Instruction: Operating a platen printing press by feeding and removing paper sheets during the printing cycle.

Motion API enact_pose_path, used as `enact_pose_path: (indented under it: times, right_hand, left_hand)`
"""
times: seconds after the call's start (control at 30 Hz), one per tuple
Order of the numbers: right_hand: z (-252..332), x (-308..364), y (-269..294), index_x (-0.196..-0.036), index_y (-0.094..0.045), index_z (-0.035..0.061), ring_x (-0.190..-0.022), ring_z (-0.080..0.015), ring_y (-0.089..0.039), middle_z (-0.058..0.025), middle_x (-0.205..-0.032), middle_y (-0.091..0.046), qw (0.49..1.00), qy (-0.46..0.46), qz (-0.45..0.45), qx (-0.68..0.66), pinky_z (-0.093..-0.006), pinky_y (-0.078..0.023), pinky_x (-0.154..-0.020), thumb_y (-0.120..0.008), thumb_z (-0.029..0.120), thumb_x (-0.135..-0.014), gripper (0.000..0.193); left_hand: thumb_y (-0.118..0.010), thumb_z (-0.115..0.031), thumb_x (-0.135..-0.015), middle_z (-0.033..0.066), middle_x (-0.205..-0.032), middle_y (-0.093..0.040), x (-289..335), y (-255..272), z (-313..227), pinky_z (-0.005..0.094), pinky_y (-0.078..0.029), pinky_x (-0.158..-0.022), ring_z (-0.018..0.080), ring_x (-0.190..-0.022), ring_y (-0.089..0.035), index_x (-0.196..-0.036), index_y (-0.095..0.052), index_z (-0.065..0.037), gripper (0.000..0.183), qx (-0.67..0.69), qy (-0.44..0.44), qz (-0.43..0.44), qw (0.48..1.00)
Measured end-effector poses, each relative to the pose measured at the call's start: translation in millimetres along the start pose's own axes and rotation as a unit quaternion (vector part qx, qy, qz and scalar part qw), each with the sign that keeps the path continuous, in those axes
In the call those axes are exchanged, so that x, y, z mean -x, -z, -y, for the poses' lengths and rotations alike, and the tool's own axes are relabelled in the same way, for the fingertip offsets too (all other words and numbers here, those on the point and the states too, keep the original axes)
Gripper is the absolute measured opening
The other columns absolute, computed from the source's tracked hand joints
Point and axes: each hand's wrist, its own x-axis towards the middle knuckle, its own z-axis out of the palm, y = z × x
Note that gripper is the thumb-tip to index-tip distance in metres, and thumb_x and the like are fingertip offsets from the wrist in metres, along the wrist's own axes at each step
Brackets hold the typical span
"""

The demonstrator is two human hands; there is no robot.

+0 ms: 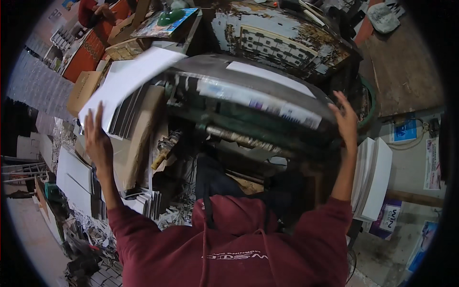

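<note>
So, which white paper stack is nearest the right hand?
The white rectangular paper stack just right of the right forearm; the other white stacks are on the person's left.

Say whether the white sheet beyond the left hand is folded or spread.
Spread: the sheet shows a broad white face with no fold visible, though its far end is blurred.

Open room above lap [210,174], machine [258,87] blocking ahead

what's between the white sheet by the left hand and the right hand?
The dark machine, with a white strip lying on its top; head view.
</note>
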Motion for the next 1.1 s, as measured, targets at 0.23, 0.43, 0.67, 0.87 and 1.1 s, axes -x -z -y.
enact_pose_path:
  times: [0.23,0.43,0.67,0.87,1.1]
  right_hand:
    - [1,76,39,-0.132,-0.065,0.0031,-0.127,-0.0263,-0.060,-0.0159,-0.138,-0.063,0.991,-0.091,-0.101,0.014,-0.0362,-0.043,-0.109,-0.068,0.018,-0.098,0.037]
    - [-70,224,137,-0.132,-0.060,-0.0052,-0.122,-0.0385,-0.060,-0.0238,-0.131,-0.064,0.874,-0.307,-0.179,0.332,-0.0430,-0.045,-0.104,-0.067,0.038,-0.096,0.056]
    - [-98,344,174,-0.117,-0.058,-0.0051,-0.111,-0.0455,-0.057,-0.0265,-0.115,-0.059,0.757,-0.401,-0.113,0.503,-0.0518,-0.048,-0.091,-0.082,0.038,-0.082,0.060]
    - [-94,345,148,-0.123,-0.061,-0.0006,-0.108,-0.0396,-0.061,-0.0211,-0.116,-0.063,0.762,-0.334,-0.166,0.529,-0.0473,-0.050,-0.090,-0.075,0.022,-0.090,0.043]
    - [-108,343,218,-0.098,-0.073,-0.0016,-0.081,-0.0295,-0.070,-0.0148,-0.088,-0.074,0.872,-0.375,-0.170,0.264,-0.0377,-0.052,-0.080,-0.078,0.021,-0.086,0.026]
  left_hand:
    - [-0.064,-0.041,-0.097,0.0372,-0.157,-0.026,29,-192,153,0.0574,-0.042,-0.109,0.0591,-0.139,-0.035,-0.160,-0.027,-0.035,0.074,-0.033,0.091,0.186,0.978]
    - [-0.046,-0.086,-0.084,0.0373,-0.121,-0.063,53,-222,173,0.0544,-0.051,-0.094,0.0495,-0.115,-0.063,-0.163,-0.003,-0.011,0.118,-0.052,0.328,0.327,0.885]
    - [-0.028,-0.093,-0.082,0.0344,-0.136,-0.057,12,-196,142,0.0617,-0.043,-0.104,0.0474,-0.125,-0.059,-0.164,-0.002,-0.011,0.119,-0.124,0.315,0.427,0.839]
    - [-0.038,-0.085,-0.087,0.0275,-0.160,-0.033,1,-186,87,0.0739,-0.028,-0.110,0.0466,-0.146,-0.034,-0.165,-0.006,-0.022,0.105,-0.200,0.215,0.231,0.928]
    - [-0.055,-0.062,-0.096,0.0224,-0.159,-0.037,-42,-174,-19,0.0595,-0.028,-0.118,0.0426,-0.151,-0.026,-0.159,-0.031,-0.009,0.086,-0.063,0.008,0.175,0.983]
